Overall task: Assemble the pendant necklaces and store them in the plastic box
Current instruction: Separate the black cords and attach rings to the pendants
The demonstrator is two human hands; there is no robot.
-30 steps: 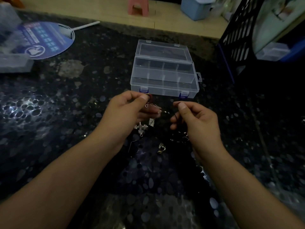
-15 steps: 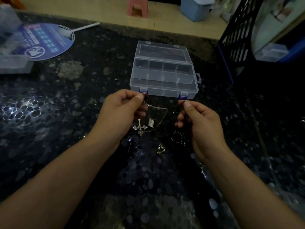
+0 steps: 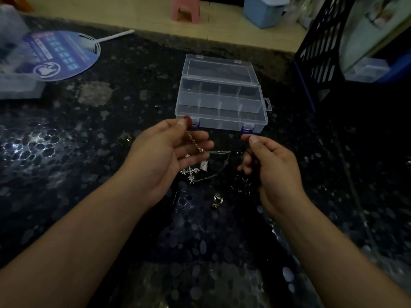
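Observation:
My left hand (image 3: 164, 152) pinches a small red bead at the top of a thin silver chain (image 3: 194, 142) that hangs across its fingers. My right hand (image 3: 269, 165) pinches a dark cord between thumb and forefinger; the cord is hard to make out. Between the hands the chain trails down to the dark table. A silver cross pendant (image 3: 190, 172) and a small rectangular tag (image 3: 203, 166) lie under the left fingers. The clear plastic box (image 3: 222, 121) stands open just beyond both hands, its divided compartments showing.
A gold charm (image 3: 216, 200) and a dark tangle of small parts (image 3: 242, 185) lie near my right wrist. A round blue hand fan (image 3: 55, 56) and a clear container (image 3: 17, 85) sit far left. A black lattice crate (image 3: 320, 54) stands at the right.
Both hands have drawn apart and risen toward the box. The chain has stretched out between them, and the cross pendant under the left hand has come into view.

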